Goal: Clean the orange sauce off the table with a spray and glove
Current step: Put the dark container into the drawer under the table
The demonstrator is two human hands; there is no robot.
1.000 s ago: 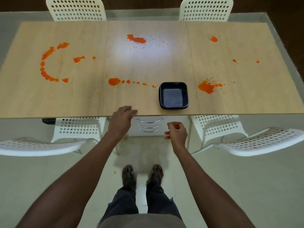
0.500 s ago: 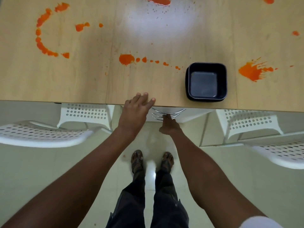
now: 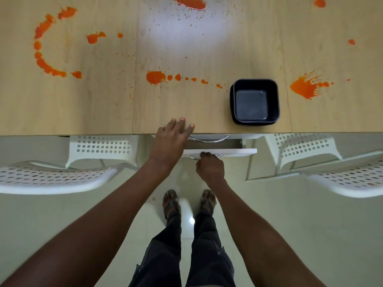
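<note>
Orange sauce is splashed over the light wooden table (image 3: 107,104): a curved trail (image 3: 44,44) at the left, a blob with a dotted line (image 3: 155,77) in the middle, a splat (image 3: 304,88) at the right, another patch (image 3: 191,2) at the far edge. My left hand (image 3: 172,139) rests flat on the table's near edge, fingers spread. My right hand (image 3: 210,167) is closed on the curved metal handle (image 3: 193,157) of a white drawer (image 3: 234,151) under the table, which stands pulled partly out. No spray or glove is in view.
A black square tray (image 3: 256,101), two stacked, sits on the table near its front edge. White perforated chairs stand at the left (image 3: 51,179) and right (image 3: 342,177), with more tucked under the table. A second drawer handle (image 3: 209,138) shows above the opened one. My feet (image 3: 188,201) are on a pale tiled floor.
My right hand reached under the table, took the drawer handle and drew the drawer out. My left hand settled onto the table edge. The view came closer to the table.
</note>
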